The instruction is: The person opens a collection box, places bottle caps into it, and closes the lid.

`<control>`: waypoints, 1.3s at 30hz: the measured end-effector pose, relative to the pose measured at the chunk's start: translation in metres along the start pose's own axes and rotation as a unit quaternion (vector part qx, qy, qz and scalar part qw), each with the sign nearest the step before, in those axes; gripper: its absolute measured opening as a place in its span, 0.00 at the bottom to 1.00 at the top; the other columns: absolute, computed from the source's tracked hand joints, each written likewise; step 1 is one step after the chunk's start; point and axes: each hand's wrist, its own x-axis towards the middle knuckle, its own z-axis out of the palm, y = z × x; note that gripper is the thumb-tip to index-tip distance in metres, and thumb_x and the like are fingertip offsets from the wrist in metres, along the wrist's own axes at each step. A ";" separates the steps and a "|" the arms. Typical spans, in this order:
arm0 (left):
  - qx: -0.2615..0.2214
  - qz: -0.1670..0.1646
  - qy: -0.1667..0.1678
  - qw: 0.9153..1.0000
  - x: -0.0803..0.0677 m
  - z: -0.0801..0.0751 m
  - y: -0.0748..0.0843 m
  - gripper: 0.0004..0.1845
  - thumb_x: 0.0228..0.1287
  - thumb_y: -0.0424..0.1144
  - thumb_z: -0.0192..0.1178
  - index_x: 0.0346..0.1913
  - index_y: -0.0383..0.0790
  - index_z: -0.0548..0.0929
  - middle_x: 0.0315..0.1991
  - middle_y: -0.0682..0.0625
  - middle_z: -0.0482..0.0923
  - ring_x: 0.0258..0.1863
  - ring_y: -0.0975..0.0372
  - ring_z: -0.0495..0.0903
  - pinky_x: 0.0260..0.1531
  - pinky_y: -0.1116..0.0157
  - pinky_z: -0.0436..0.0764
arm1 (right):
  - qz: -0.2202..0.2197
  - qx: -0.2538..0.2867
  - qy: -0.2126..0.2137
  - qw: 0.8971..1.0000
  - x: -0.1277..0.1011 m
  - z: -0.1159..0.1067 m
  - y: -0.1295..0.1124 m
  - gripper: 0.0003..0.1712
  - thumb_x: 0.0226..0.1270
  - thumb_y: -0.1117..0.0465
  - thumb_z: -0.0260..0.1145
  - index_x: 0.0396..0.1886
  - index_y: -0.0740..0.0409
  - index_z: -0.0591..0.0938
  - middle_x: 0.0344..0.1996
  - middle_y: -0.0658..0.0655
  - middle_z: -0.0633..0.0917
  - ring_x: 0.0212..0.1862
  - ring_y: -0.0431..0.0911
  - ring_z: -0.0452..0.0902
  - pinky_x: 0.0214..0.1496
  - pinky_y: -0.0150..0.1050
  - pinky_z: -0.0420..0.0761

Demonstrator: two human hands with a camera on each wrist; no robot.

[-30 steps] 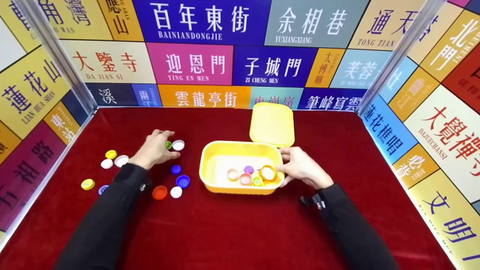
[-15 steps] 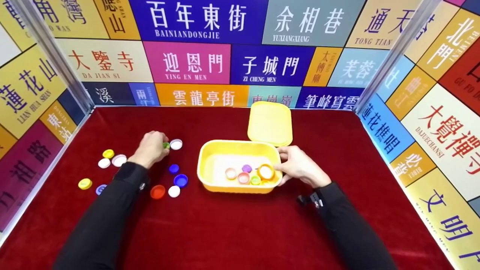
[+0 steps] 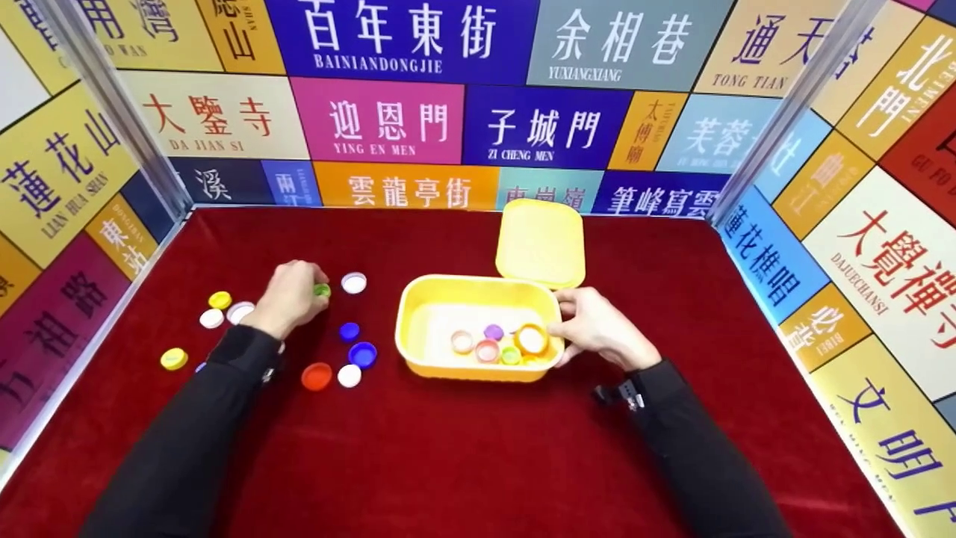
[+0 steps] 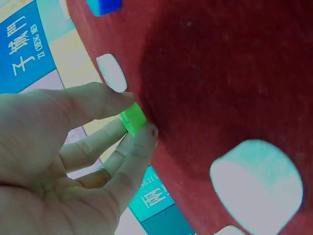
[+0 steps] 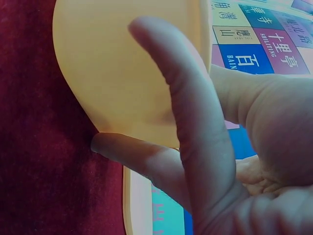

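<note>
My left hand (image 3: pixel 290 299) pinches a small green bottle cap (image 3: pixel 322 289) between thumb and fingers; the left wrist view shows the green cap (image 4: pixel 132 119) held at the fingertips just above the red cloth. A white cap (image 3: pixel 354 282) lies right beside it. My right hand (image 3: pixel 597 332) grips the right wall of an open yellow box (image 3: pixel 426 299), thumb and fingers curled round the box's side (image 5: pixel 127 73). Several coloured caps (image 3: pixel 497 345) lie inside the box. Its lid (image 3: pixel 541 243) stands open behind it.
Loose caps lie on the red cloth (image 3: pixel 478 448): blue ones (image 3: pixel 363 354), a red one (image 3: pixel 317 376), a white one (image 3: pixel 349 375), and yellow and white ones (image 3: pixel 213 310) at the far left. Printed sign walls (image 3: pixel 396 119) enclose the table on three sides.
My left hand has closed on the green cap and drawn it slightly left, away from the white cap. The right hand stays on the box.
</note>
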 end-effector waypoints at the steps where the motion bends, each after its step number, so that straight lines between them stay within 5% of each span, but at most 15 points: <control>1: -0.001 -0.002 0.000 1.000 -0.003 -0.004 0.004 0.19 0.68 0.29 0.71 0.57 0.20 0.91 0.57 0.22 0.89 0.61 0.30 0.84 0.69 0.36 0.84 | -0.001 -0.001 0.000 1.000 0.000 0.000 0.000 0.30 0.77 0.74 0.71 0.76 0.75 0.80 0.65 0.75 0.90 0.46 0.65 0.97 0.35 0.50 0.97; 9: -0.026 0.028 0.038 0.999 -0.021 -0.012 0.036 0.19 0.69 0.28 0.71 0.61 0.27 0.91 0.53 0.27 0.91 0.55 0.37 0.83 0.62 0.39 0.84 | -0.004 -0.003 0.001 1.000 0.001 -0.001 0.000 0.29 0.78 0.74 0.71 0.75 0.75 0.80 0.64 0.75 0.91 0.45 0.66 0.97 0.34 0.50 0.97; 22: -0.058 0.127 0.067 0.988 -0.048 0.013 0.111 0.15 0.68 0.28 0.74 0.56 0.33 0.95 0.46 0.34 0.87 0.44 0.43 0.90 0.49 0.50 0.94 | -0.007 0.008 -0.002 1.000 0.002 0.001 0.002 0.31 0.78 0.73 0.72 0.78 0.73 0.79 0.66 0.75 0.90 0.47 0.66 0.97 0.35 0.49 0.97; 33: -0.048 0.217 0.033 0.975 -0.053 0.048 0.151 0.13 0.66 0.25 0.76 0.53 0.29 0.94 0.46 0.34 0.90 0.42 0.46 0.89 0.48 0.49 0.93 | -0.011 -0.004 -0.001 1.000 0.001 -0.001 0.003 0.33 0.78 0.72 0.72 0.80 0.71 0.79 0.67 0.75 0.90 0.48 0.66 0.98 0.35 0.49 0.97; 39: -0.015 0.227 0.001 0.974 -0.053 0.059 0.162 0.11 0.67 0.27 0.77 0.50 0.30 0.95 0.43 0.34 0.88 0.41 0.45 0.87 0.49 0.46 0.93 | -0.014 -0.007 -0.002 1.000 0.002 0.000 0.004 0.32 0.78 0.73 0.71 0.79 0.72 0.80 0.67 0.76 0.90 0.48 0.67 0.98 0.36 0.49 0.97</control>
